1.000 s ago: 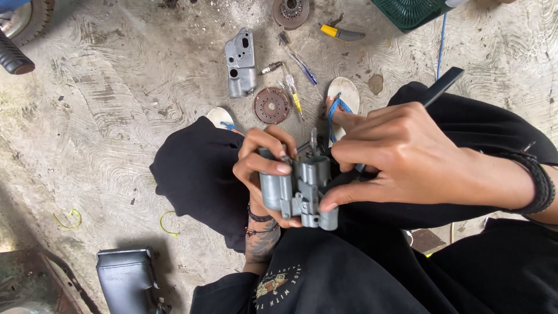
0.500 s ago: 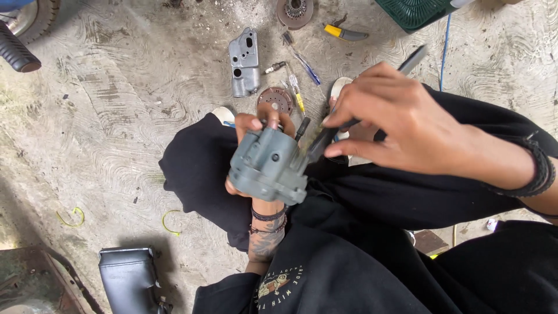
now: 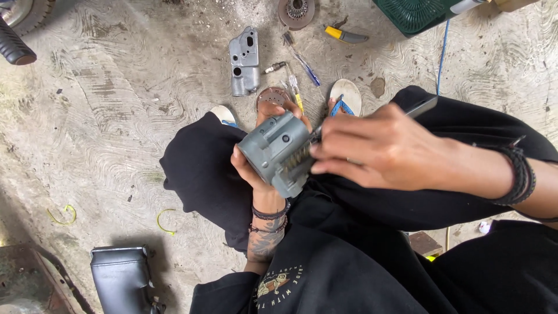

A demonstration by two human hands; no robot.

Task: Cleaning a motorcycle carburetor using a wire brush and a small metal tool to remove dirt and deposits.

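My left hand (image 3: 256,166) grips a grey metal engine part (image 3: 278,151), tilted, over my black-trousered lap. My right hand (image 3: 381,152) is closed on a thin dark-handled tool (image 3: 419,107); its tip lies against the right side of the part, at a ribbed section. My left wrist bears dark bracelets, my right wrist a black braided band.
On the concrete floor ahead lie a grey metal cover (image 3: 244,61), a round disc (image 3: 272,97), a screwdriver (image 3: 293,87), a yellow-handled tool (image 3: 346,36) and a round gear part (image 3: 296,10). A green basket (image 3: 415,13) stands far right, a black seat (image 3: 122,279) near left.
My left hand has turned the grey part from upright to tilted and shifted it left. My right hand has come off the part's top and now works the tool at its side.
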